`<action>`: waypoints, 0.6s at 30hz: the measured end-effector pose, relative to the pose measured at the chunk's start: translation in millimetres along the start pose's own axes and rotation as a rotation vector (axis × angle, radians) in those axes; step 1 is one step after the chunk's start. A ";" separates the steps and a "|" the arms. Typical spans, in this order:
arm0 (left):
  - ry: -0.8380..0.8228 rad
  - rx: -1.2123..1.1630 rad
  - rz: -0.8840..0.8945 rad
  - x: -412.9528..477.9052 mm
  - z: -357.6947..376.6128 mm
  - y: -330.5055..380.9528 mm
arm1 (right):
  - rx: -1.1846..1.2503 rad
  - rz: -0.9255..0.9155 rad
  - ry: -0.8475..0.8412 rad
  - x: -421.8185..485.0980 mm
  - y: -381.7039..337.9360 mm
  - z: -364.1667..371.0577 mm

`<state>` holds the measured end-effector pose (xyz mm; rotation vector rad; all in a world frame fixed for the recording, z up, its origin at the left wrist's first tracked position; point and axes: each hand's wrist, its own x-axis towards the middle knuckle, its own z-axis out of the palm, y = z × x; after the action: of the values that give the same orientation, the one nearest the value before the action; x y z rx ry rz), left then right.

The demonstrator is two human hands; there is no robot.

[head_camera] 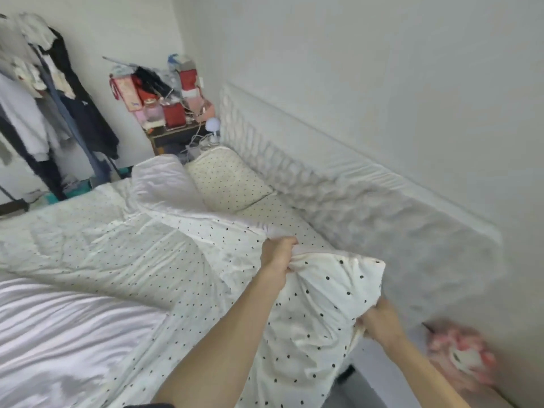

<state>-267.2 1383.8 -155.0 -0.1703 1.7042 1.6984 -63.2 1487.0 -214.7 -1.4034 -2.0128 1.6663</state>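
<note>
A white pillow with black dots (323,298) is lifted above the near end of the bed. My left hand (278,254) grips its upper edge, bunching the fabric. My right hand (379,320) grips its lower right edge. A dotted white duvet (117,248) lies crumpled across the bed, part of it folded back to show its plain white underside (59,325). A second dotted pillow (226,178) lies flat at the headboard end.
A padded grey headboard (368,207) runs along the wall on the right. A cluttered bedside table (173,134) and a small round lamp (213,126) stand in the far corner. Clothes hang on a rack (44,107) at left. A pink soft toy (462,354) lies at lower right.
</note>
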 end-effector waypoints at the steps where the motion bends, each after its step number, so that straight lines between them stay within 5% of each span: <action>1: -0.003 0.010 0.005 6.1 26.1 -4.0 | 0.103 0.042 0.009 6.6 6.6 -16.8; 6: 0.042 0.093 -0.036 42.7 88.6 -32.4 | 0.400 -0.002 -0.137 35.6 -2.6 -64.0; 13: 0.003 0.324 -0.069 109.4 161.0 -49.7 | -0.416 -0.150 -0.018 117.2 -17.7 -80.2; 18: -0.326 0.338 -0.185 143.6 199.8 -53.8 | -0.716 -0.046 0.173 169.0 17.3 -114.3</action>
<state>-266.4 1614.9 -255.3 0.0997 1.6412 1.2080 -71.4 1687.1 -257.5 -1.5927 -2.6282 0.7718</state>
